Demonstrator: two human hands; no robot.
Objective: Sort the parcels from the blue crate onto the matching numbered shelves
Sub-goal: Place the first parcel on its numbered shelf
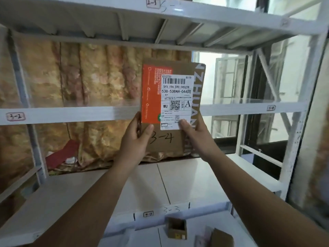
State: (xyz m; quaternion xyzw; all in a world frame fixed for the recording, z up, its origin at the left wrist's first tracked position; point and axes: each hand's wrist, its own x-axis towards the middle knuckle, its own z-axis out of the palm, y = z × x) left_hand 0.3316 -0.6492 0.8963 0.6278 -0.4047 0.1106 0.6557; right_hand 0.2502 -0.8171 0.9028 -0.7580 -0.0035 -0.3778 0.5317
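2 grips: left hand point(140, 133) and right hand point(193, 134) each clasp a lower side edge of the flat parcel point(168, 146) marked 3-4, upright in open room above shelf 3-3 point(188, 180).

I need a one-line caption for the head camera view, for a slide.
The left hand and right hand hold up a flat cardboard parcel marked 3-4 before the white numbered shelves.
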